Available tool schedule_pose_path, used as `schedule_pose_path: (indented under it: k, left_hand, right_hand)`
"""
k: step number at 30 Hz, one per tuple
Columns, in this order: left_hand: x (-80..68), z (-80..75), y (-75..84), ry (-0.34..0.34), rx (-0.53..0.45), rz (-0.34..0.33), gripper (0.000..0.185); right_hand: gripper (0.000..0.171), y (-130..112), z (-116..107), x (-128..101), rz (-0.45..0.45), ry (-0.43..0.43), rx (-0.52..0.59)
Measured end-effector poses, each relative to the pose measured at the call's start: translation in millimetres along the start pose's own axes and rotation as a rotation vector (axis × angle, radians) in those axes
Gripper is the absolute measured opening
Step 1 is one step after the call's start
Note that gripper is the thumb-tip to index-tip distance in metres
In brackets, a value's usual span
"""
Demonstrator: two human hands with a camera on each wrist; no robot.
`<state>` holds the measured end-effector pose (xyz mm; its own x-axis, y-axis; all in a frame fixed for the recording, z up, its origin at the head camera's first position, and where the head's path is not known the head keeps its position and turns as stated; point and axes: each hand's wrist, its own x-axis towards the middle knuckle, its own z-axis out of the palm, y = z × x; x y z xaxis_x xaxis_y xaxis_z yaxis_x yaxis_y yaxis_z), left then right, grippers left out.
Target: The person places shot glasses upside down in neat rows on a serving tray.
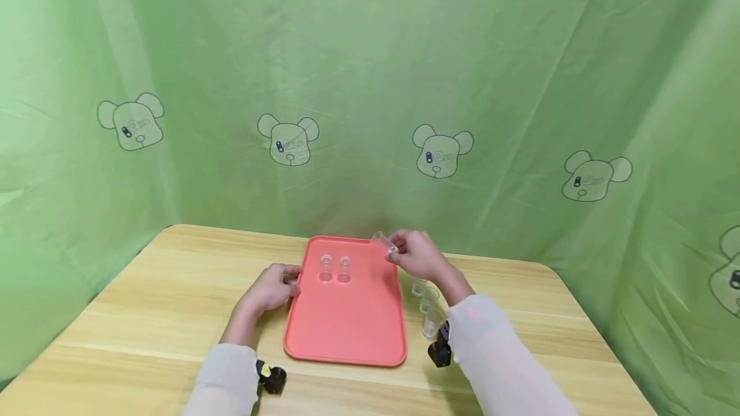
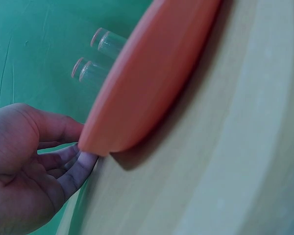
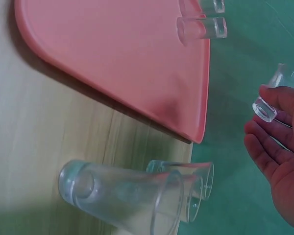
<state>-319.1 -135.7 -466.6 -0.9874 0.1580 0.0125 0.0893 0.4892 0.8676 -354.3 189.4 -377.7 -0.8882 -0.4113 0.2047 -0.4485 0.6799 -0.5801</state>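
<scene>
A salmon-pink tray (image 1: 347, 326) lies on the wooden table, with two small clear cups (image 1: 334, 268) standing at its far end. My left hand (image 1: 272, 287) touches the tray's left edge (image 2: 95, 142) with its fingers. My right hand (image 1: 417, 254) pinches a small clear cup (image 1: 383, 242) and holds it tilted above the tray's far right corner; the right wrist view shows that cup (image 3: 274, 98) at my fingertips. Three more clear cups (image 1: 428, 307) stand in a row on the table just right of the tray, the same cups (image 3: 137, 196) close to the right wrist camera.
The wooden table (image 1: 144, 313) is ringed by a green cloth backdrop (image 1: 370, 82) printed with bear heads. Small black wrist cameras (image 1: 272, 377) sit by each sleeve. Bare wood lies left and right of the tray.
</scene>
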Motion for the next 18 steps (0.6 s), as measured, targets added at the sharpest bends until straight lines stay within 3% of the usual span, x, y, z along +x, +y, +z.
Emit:
schedule_pose_path:
  k: [9, 18]
  left_hand:
    - [-1.9, 0.9, 5.7, -0.015, 0.015, -0.004, 0.048]
    - [-3.3, -1.7, 3.9, -0.023, 0.034, 0.006, 0.048]
  right_hand:
    - [0.017, -2.0, 6.7, -0.5, -0.027, -0.005, -0.082]
    - [0.014, -6.1, 21.4, 4.2, -0.053, -0.005, -0.075]
